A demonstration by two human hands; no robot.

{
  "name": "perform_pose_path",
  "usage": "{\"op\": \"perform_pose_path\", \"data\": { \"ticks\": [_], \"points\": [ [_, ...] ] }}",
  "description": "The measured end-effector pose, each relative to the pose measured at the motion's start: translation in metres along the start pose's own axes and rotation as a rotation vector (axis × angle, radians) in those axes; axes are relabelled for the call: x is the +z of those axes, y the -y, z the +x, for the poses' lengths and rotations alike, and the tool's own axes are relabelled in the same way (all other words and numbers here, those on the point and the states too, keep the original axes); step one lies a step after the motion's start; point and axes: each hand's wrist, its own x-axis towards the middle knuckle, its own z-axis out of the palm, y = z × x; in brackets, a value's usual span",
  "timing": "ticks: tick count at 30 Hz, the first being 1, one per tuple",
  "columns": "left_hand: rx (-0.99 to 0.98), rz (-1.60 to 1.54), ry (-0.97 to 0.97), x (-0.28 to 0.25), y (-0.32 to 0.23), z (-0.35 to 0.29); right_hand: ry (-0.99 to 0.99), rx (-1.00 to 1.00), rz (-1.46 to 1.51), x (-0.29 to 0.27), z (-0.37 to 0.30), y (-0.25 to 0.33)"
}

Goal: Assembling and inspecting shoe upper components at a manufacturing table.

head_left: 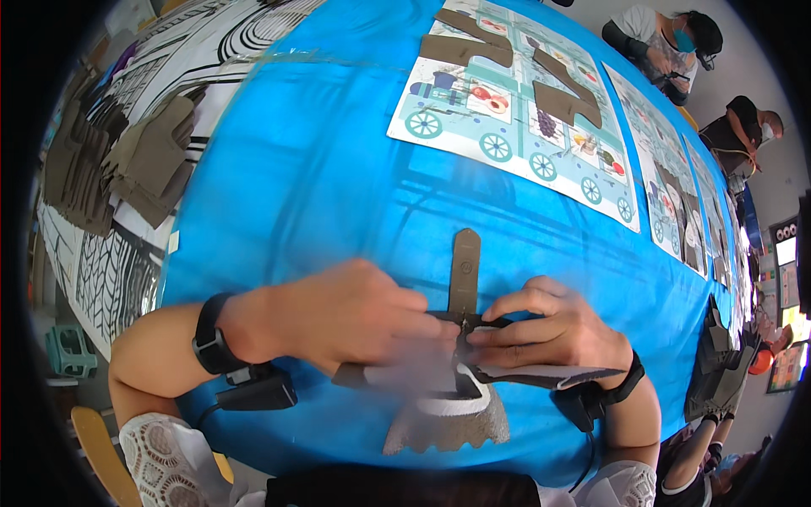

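Head view: a person's two bare hands meet over a blue table (321, 186), working a dark shoe upper (541, 373) whose brown tongue strip (465, 270) stands straight up from between the fingers toward the far side of the table. The left hand (346, 317), blurred, is closed with its fingertips pinched on the piece at the base of the strip; the right hand (553, 325) is likewise pinched shut on the same piece from the other side, the two sets of fingertips touching or nearly so. The upper lies at the table's near edge, over a grey-white moulded form (448, 418). Black wristbands (215, 338) sit on both wrists. Beyond the strip, at the table's far side, a train-pattern paper sheet (498, 118) carries brown cut leather pieces (562, 101). Left of the table, stacked brown cut pieces (152, 156) rest on black-and-white patterned sheets.
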Motion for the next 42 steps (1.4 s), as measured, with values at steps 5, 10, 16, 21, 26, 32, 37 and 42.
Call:
{"op": "perform_pose_path", "data": {
  "ticks": [5, 10, 16, 21, 26, 32, 37, 42],
  "points": [
    [-0.031, -0.005, 0.019, -0.005, -0.005, 0.001, -0.039, 0.025, 0.039, 0.0, 0.001, 0.002],
    [-0.099, -0.237, -0.053, 0.0, -0.001, 0.001, -0.054, 0.036, 0.192, -0.003, 0.0, -0.005],
    [-0.351, -0.655, -0.401, 0.003, 0.004, 0.01, -0.18, 0.209, 0.506, 0.007, -0.005, -0.001],
    [-0.39, -0.641, -0.518, -0.012, 0.0, 0.014, -0.322, 0.257, 0.485, -0.004, 0.002, 0.007],
    [-0.913, -1.189, -0.773, -0.045, -0.017, 0.013, -0.329, 0.287, 0.323, -0.021, 0.019, 0.021],
    [-0.503, 0.252, -0.871, -0.066, 0.004, 0.083, -0.998, 0.459, 0.502, -0.051, 0.013, 0.023],
    [-0.585, 0.58, -1.102, -0.103, 0.022, 0.098, -0.92, 0.369, 0.135, -0.096, 0.059, 0.01],
    [-0.5, 0.424, -1.128, -0.117, 0.033, 0.14, -0.947, 0.31, 0.51, -0.111, 0.051, 0.007]
  ]
}}
